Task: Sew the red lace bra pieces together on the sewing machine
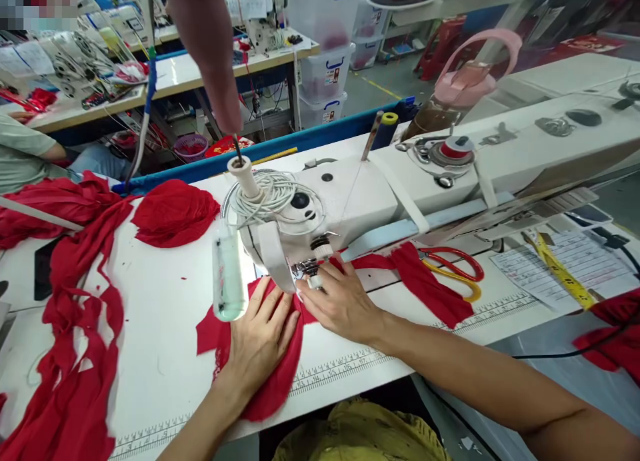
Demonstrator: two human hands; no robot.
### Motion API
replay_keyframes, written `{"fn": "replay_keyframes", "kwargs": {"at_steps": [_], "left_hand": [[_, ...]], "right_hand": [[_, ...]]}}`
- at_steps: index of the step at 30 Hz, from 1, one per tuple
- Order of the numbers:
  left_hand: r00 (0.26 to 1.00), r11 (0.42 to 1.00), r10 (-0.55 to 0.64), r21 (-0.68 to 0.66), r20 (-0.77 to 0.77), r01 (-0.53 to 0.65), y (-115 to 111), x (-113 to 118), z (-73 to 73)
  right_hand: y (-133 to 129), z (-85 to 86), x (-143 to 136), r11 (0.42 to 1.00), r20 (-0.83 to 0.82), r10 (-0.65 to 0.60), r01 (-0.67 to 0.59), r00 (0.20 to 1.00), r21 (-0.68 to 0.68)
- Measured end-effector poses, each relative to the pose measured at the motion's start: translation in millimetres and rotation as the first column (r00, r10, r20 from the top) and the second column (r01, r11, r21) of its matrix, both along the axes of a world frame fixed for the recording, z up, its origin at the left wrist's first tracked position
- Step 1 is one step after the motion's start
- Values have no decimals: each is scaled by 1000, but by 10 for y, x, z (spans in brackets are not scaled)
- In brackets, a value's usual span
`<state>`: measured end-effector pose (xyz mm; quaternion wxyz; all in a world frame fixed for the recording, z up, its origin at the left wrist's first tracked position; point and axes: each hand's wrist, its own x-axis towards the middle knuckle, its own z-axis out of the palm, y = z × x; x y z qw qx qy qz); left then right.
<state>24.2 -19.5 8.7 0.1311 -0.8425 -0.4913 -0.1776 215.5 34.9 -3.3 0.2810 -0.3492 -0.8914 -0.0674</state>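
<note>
A piece of red fabric [273, 398] lies on the white table under the needle end of a sewing machine [350, 188]. My left hand [263, 331] rests flat on that fabric, fingers stretched toward the needle. Close to the presser foot, my right hand [343, 301] has its fingers bent together at the red fabric; the fingertips are partly hidden by the machine head, so what they pinch is not fully visible. More red fabric [430, 288] trails to the right of my right hand. A clear plastic guard [230, 274] hangs left of the needle.
Red-and-yellow scissors [455, 268] and a yellow tape measure [563, 274] on papers lie at the right. Red fabric strips [83, 314] and a round red pile [175, 211] lie at the left. A pink-lidded bottle [465, 81] stands behind the machine. Another person's arm [30, 144] shows far left.
</note>
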Motion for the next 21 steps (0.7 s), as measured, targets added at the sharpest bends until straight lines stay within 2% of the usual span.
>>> {"fn": "replay_keyframes", "kwargs": {"at_steps": [5,15,21], "left_hand": [[1000,1000,-21,21,10,21,122,-9,-5],[1000,999,-14,-41,24,15,159,-41,-33],[998,998,-40,-41,40,42,180,-49,-39]], "right_hand": [[31,-8,44,995,-76,-36,43,996,91],[26,-43,30,998,-52,-42,45,998,50],[57,-58,25,997,-118,-19,27,993,66]]}}
